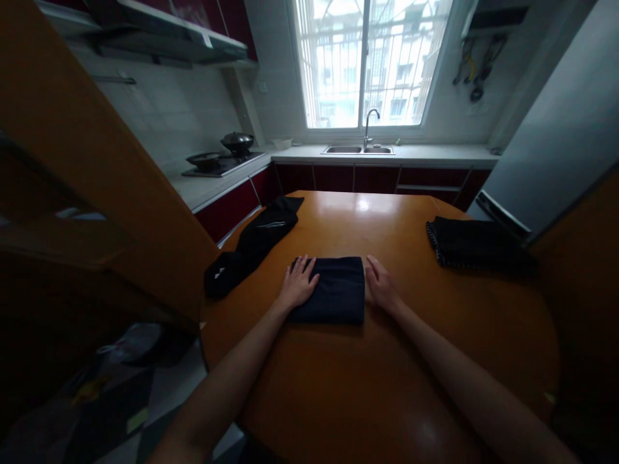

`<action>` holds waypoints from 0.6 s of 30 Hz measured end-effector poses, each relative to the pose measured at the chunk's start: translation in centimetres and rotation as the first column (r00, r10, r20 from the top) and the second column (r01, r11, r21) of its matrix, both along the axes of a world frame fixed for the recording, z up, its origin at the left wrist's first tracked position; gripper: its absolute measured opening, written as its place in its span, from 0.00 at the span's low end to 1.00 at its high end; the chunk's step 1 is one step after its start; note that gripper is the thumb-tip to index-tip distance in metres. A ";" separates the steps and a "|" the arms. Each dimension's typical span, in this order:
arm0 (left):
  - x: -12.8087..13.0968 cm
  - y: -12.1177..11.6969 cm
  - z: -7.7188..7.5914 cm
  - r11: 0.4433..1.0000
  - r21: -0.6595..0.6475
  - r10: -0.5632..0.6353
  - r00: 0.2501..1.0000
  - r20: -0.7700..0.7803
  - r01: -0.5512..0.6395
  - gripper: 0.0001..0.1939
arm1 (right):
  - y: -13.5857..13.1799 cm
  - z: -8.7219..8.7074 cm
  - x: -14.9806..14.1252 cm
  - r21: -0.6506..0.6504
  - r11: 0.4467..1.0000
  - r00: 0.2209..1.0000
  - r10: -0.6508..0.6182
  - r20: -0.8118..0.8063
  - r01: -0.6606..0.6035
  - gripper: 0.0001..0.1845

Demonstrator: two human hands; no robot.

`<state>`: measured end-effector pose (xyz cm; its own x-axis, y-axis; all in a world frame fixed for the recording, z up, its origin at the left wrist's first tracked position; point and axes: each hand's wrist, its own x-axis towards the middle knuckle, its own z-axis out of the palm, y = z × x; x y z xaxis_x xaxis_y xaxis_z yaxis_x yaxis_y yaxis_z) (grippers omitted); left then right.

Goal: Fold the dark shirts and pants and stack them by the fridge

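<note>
My left hand (298,285) lay flat, fingers spread, on the folded navy cloth (340,293) mid-surface (333,386) — gripping nothing, probably to press it smooth. My right hand (381,283), empty, fingers straight, stood just beside its right edge, perhaps to line it up — with room before the black cloth (478,243).

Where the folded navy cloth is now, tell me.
In the head view, the folded rectangular navy cloth lies near the middle, on the brown wooden table, its left side under the left hand, the right hand beside its right edge.
</note>
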<state>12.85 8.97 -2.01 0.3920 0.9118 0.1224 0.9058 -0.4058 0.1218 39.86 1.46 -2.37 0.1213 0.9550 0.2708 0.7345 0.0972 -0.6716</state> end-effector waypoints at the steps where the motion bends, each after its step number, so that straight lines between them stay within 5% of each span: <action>1: 0.0 -0.1 0.1 1.000 -0.005 0.002 1.000 -0.005 -0.002 0.31 | -1.6 0.0 -0.3 0.048 0.994 0.995 0.102 0.000 -0.102 0.33; 3: 0.1 -0.1 0.2 1.000 -0.010 0.002 1.000 -0.009 -0.002 0.31 | -4.6 0.1 -0.8 0.071 0.944 0.944 0.314 0.097 -0.321 0.38; 5: 0.2 -0.1 0.2 1.000 -0.008 0.002 1.000 -0.003 -0.002 0.31 | -6.8 0.3 -1.5 0.039 0.911 0.897 0.395 0.197 -0.410 0.43; 12: 0.0 0.3 -0.4 1.000 0.025 0.003 1.000 0.008 -0.003 0.31 | -6.6 0.3 -4.6 -0.040 0.972 0.941 0.236 0.244 -0.233 0.45; 18: 0.0 -0.2 -0.1 0.998 0.060 -0.006 1.000 0.006 0.006 0.30 | -7.1 0.9 -5.2 -0.054 0.952 0.863 0.296 0.409 -0.300 0.44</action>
